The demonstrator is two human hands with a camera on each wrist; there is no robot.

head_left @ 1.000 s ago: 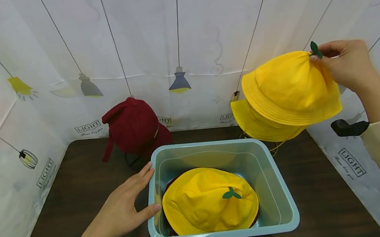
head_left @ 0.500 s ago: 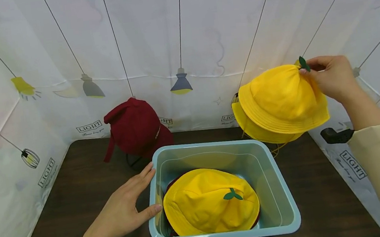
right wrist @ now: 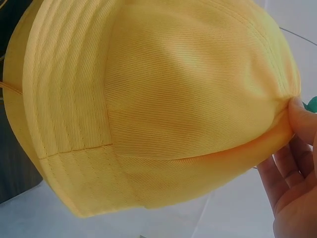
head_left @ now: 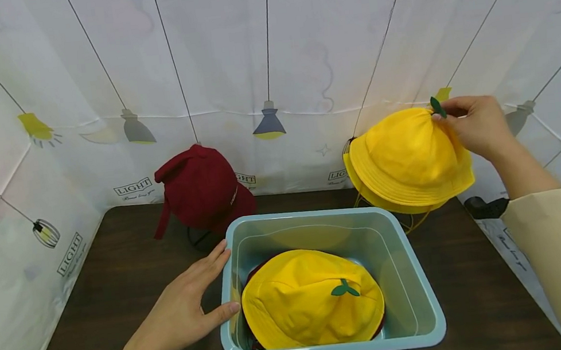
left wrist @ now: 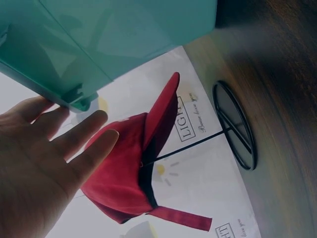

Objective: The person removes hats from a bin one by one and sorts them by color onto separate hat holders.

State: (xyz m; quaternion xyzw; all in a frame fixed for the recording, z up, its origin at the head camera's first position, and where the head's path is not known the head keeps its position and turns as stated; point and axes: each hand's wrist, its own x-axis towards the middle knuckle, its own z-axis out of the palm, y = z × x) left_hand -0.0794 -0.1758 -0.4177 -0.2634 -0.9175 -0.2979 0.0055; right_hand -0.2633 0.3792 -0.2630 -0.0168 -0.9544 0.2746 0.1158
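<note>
At the back right, my right hand [head_left: 479, 123] pinches the crown of a yellow bucket hat [head_left: 408, 154], right by its green leaf sprout. Another yellow brim [head_left: 356, 183] shows just beneath it, with thin cords hanging below. In the right wrist view the thumb presses into the gathered crown of the bucket hat [right wrist: 198, 89]. My left hand [head_left: 186, 304] rests with straight fingers at the left rim of a light blue plastic bin [head_left: 414, 275]. Inside the bin lies a yellow bucket hat [head_left: 305, 299] with a green sprout, over something dark red mostly hidden beneath it.
A dark red baseball cap [head_left: 204, 186] sits behind the bin on the left. The left wrist view shows it raised on a thin black wire stand [left wrist: 235, 126]. White curtains printed with lamps surround the dark wooden table [head_left: 102, 293].
My right hand has moved left and down with the yellow bucket hat, which now covers more of the yellow brim beneath. My left hand stays at the bin's rim.
</note>
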